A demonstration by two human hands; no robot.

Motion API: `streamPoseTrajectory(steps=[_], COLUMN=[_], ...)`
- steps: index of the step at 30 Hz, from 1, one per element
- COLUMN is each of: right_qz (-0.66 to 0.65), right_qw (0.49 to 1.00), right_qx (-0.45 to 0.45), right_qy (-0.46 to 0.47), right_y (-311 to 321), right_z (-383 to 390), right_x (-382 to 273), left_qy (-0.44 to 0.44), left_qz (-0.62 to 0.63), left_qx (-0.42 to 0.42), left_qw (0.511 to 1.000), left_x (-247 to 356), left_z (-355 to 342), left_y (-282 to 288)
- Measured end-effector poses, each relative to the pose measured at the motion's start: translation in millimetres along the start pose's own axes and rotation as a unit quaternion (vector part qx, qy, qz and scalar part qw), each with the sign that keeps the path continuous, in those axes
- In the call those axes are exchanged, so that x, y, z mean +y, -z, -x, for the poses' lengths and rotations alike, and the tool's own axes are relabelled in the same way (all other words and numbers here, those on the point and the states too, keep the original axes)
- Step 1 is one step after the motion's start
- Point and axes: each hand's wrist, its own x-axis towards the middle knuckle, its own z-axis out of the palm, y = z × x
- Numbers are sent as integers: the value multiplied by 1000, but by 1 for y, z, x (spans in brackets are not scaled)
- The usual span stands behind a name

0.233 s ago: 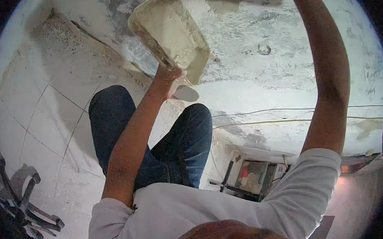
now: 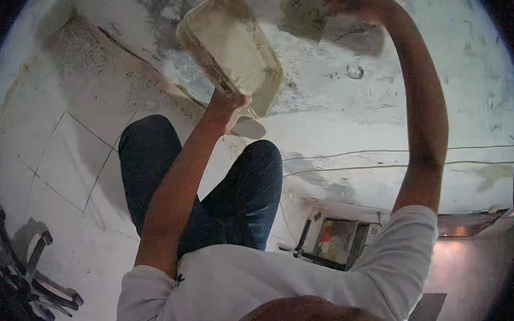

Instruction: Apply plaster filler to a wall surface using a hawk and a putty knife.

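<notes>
My left hand [image 2: 232, 105] grips the near end of a cream plastic tub [image 2: 267, 90], tilted with its opening toward me and pale smears inside. A flat grey rounded piece [image 2: 250, 127] shows just below that hand; whether the hand holds it I cannot tell. At the top edge, my right hand [image 2: 352, 6] is closed and somewhat blurred, up against the wall [image 2: 326, 94]. Beside its fingers is a dark, broad, flat putty knife blade [image 2: 302, 16], lying close to the wall; its handle is hidden in the hand.
The wall is patchy with grey and white smears, and two thin cables [image 2: 356, 166] run along it. A black chair base [image 2: 32, 270] stands on the tiled floor [image 2: 62, 166] at lower left. A dark-framed case [image 2: 334, 242] sits right of my knees.
My right hand has come down into view from beyond the top edge, its arm shifting left, and the blade has moved downward. The left hand and tub have barely moved.
</notes>
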Motion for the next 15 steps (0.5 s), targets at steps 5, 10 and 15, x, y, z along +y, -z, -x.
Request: streamPoseTrajectory(steps=[5, 10, 15], right_qz=[-389, -485, -177], right_qw=[880, 751, 808], right_qx=[257, 419, 514], right_qy=[-91, -157, -227], right_y=[-63, -116, -152], right_z=[76, 101, 82], right_x=[-67, -144, -167], left_qy=[31, 108, 129], left_qz=[-115, 87, 100], left_qx=[19, 95, 46], left_qw=[993, 986, 986], left_x=[-13, -17, -23], left_z=[-12, -10, -10], left_y=[23, 24, 40])
